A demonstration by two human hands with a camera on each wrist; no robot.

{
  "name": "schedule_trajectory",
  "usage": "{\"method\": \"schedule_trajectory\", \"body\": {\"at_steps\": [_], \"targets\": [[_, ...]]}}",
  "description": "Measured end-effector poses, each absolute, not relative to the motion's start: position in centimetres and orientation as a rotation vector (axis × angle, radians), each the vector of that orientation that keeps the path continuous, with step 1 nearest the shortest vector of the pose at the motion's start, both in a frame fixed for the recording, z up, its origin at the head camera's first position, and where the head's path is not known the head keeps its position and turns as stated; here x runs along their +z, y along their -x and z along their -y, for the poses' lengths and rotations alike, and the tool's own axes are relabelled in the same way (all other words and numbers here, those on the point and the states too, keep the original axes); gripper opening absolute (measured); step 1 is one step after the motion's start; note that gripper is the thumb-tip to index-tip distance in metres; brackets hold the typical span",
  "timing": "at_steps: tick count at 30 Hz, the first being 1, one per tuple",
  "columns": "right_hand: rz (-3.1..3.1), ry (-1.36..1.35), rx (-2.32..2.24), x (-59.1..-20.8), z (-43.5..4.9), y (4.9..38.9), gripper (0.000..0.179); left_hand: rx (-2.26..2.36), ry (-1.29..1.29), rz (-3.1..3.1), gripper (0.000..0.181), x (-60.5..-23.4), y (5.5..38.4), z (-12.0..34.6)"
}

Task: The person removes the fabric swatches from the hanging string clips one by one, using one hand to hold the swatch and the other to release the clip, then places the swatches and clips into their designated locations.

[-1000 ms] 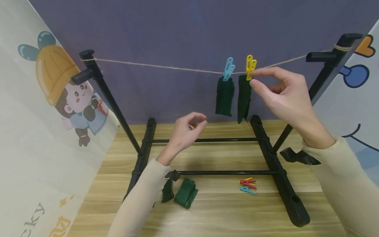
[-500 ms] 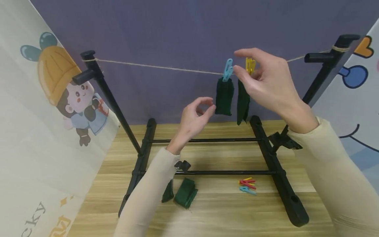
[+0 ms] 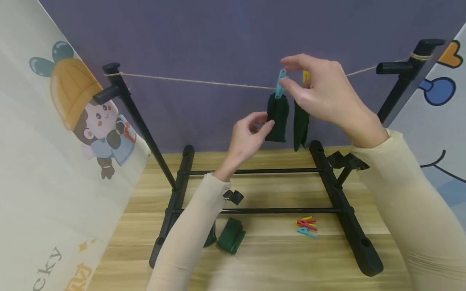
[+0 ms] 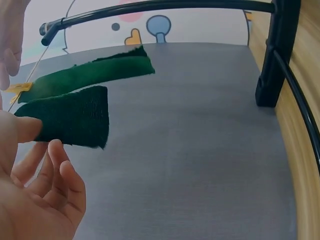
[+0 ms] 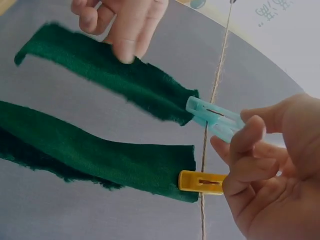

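Note:
A light-blue clothespin (image 3: 280, 85) clips a dark green cloth (image 3: 279, 121) to the string (image 3: 204, 82). My right hand (image 3: 327, 91) pinches the clothespin's handle ends between thumb and finger, plainest in the right wrist view. Lower down, my left hand (image 3: 249, 135) holds the left edge of that same cloth, its thumb (image 4: 29, 129) lying over the fabric and other fingers below. Just to the right, a second green cloth (image 5: 100, 155) hangs from a yellow clothespin (image 5: 200, 182), partly hidden behind my right hand in the head view.
A black frame with two uprights (image 3: 140, 125) carries the string; its crossbars (image 3: 276, 211) run low over the wooden tabletop (image 3: 276, 258). Folded green cloths (image 3: 231, 236) lie front left, one partly behind my left sleeve. Several loose clothespins (image 3: 307, 227) lie front right.
My right hand has moved left from the yellow clothespin to the blue one. My left hand has risen and moved right to the blue-pinned cloth.

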State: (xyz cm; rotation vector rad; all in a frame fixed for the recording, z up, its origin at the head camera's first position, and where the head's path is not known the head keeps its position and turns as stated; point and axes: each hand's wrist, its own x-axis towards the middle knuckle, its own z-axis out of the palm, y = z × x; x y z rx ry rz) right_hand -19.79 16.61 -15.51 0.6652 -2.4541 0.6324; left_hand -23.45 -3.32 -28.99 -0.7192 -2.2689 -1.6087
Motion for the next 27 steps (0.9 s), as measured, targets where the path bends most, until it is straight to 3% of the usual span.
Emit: {"method": "schedule_trajectory", "body": {"at_steps": [27], "targets": [[2.488,-0.666,0.486,-14.5,-17.7,18.9,0.038,-1.628,0.775,2.193,0.025,-28.8,23.3,4.1]]}}
